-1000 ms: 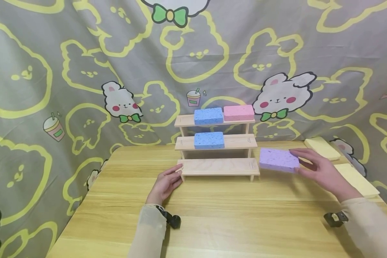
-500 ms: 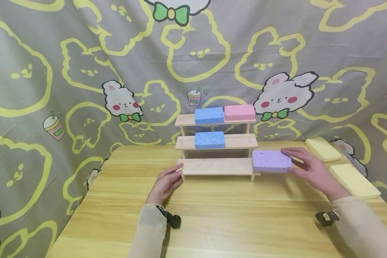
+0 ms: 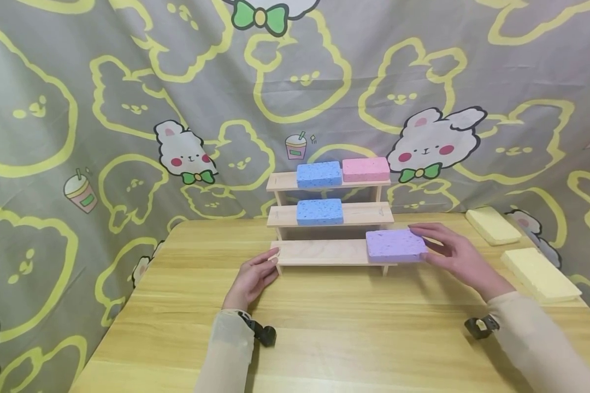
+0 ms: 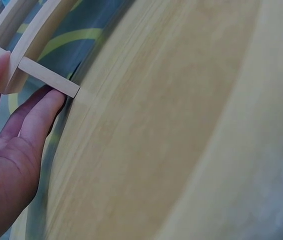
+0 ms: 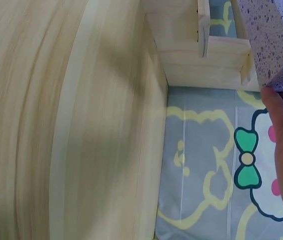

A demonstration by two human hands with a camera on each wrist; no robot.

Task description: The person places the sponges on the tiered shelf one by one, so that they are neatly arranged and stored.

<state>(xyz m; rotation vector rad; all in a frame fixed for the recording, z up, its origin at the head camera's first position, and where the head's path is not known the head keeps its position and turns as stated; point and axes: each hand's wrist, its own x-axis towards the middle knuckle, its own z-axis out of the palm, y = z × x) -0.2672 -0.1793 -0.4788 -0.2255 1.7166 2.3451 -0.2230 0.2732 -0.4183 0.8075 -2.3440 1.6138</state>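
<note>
Centre-right, the right hand (image 3: 456,255) grips a purple sponge (image 3: 395,245) jutting past the lowest shelf (image 3: 322,252), whose left edge the left hand (image 3: 251,277) holds; desk (image 3: 364,333) spreads below.

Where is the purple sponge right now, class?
In the head view, the purple sponge is right of centre, pinched by the right hand at the right end of the rack's lowest shelf.
</note>
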